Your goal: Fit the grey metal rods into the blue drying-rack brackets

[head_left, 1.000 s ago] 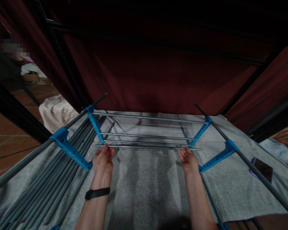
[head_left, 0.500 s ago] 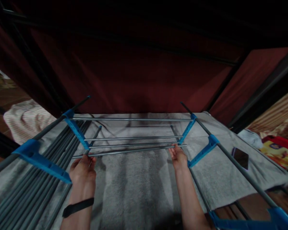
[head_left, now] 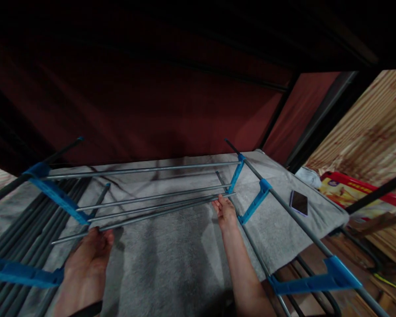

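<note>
A thin grey metal rod (head_left: 152, 215) runs between my hands at a slight slant, its left end sticking out past my left hand (head_left: 90, 251). That hand closes around the rod near the left blue bracket (head_left: 59, 198). My right hand (head_left: 225, 209) pinches the rod close to its other end, just below the right blue bracket (head_left: 236, 176). Three similar rods span these two brackets, the top one (head_left: 145, 170) lying farthest back. Nearer me, another blue bracket (head_left: 254, 202) joins the right-side poles, and one more (head_left: 23, 273) shows at lower left.
Loose grey tubes (head_left: 23, 237) lie bunched on the left of the grey cloth (head_left: 171, 268). A phone (head_left: 298, 203) rests on the cloth to the right, outside the frame's long pole (head_left: 297, 220). Beyond the cloth's edge is a red and yellow package (head_left: 346, 193).
The view has turned to the right, so the frame and both hands appear farther left. Both hands still hold the rod.
</note>
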Tool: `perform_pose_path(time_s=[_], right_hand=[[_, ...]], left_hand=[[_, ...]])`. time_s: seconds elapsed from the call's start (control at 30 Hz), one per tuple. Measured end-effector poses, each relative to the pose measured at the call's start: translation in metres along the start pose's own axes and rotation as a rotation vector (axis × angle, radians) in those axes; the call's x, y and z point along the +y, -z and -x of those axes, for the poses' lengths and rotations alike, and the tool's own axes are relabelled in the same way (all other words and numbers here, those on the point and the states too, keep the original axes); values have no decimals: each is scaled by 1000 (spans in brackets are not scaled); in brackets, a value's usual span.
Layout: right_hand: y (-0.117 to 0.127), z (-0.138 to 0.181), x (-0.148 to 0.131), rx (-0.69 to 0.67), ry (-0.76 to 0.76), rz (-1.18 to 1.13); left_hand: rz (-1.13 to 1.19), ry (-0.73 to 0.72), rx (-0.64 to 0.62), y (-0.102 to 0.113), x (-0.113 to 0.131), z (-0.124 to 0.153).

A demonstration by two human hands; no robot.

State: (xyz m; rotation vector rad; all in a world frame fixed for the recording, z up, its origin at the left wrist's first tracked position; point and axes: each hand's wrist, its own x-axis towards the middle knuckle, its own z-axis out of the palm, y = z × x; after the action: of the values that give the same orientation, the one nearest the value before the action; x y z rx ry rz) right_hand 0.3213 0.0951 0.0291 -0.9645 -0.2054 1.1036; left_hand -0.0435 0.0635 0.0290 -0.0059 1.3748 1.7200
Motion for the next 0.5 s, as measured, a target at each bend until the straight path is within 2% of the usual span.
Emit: perform_pose_path(time_s=[0.07,0.13,0.5], right_hand=[[-1,0,0,-5,-2,2],[-2,0,0,-10,3,10],[-5,4,-4,-22,42,-11]], left_hand=[[8,96,46,-7,-1,8],[-1,136,38,-11,-2,14],[-58,76,53,-15,-9,18]])
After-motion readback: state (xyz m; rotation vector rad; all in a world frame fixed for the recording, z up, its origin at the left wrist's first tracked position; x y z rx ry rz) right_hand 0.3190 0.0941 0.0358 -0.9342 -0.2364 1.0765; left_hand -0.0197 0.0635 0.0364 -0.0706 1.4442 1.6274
